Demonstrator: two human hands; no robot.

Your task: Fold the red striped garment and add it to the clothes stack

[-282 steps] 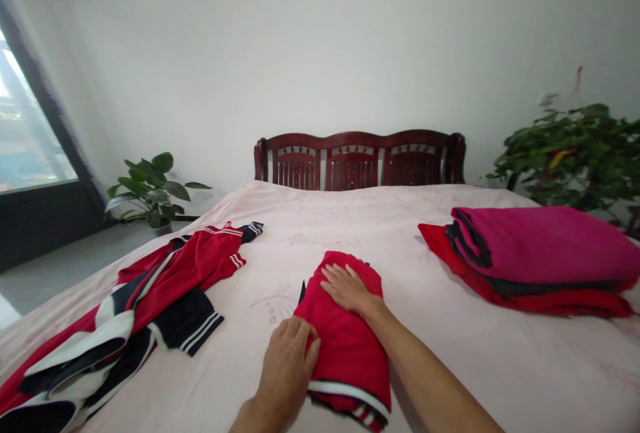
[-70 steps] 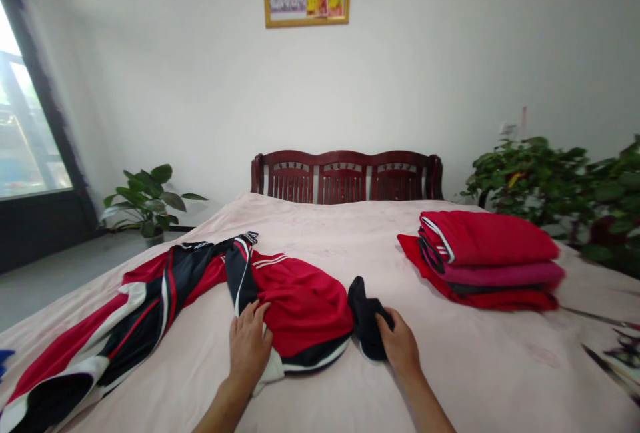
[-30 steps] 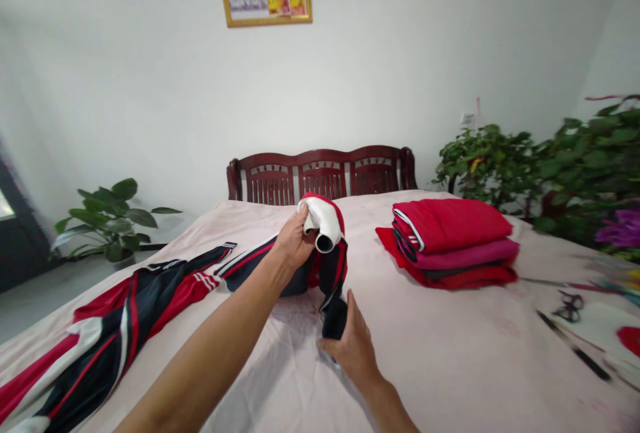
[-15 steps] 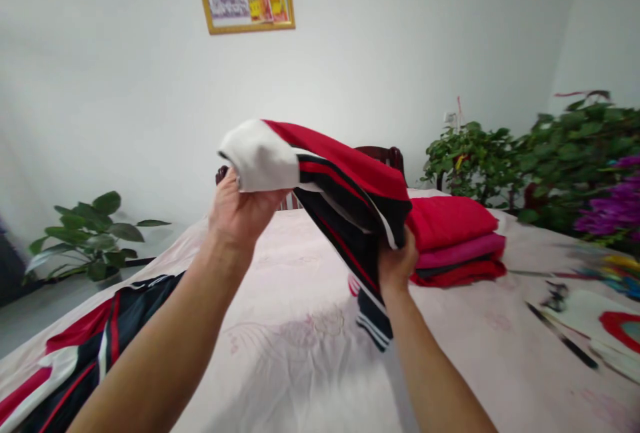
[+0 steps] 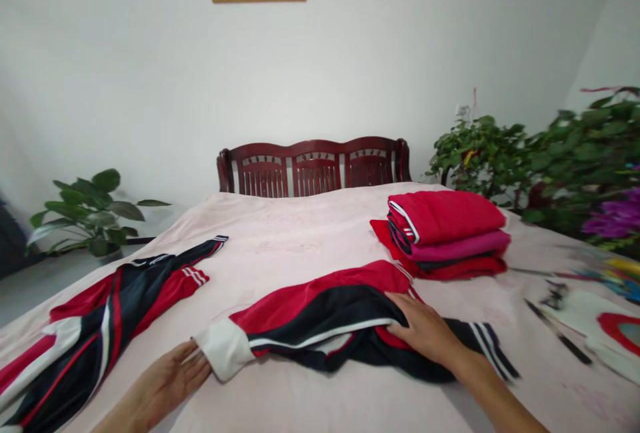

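The red, black and white jacket lies spread across the pink bedsheet, right in front of me. My right hand lies flat and open on its dark middle; my left hand, fingers open too, touches the white cuff. Hands well apart. Off left sprawls a second tracksuit piece; behind right sits the folded stack, with scissors near the bed's edge.

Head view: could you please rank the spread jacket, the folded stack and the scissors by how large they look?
1. Spread jacket, though it lies nearest the camera.
2. Folded stack.
3. Scissors, blurred.
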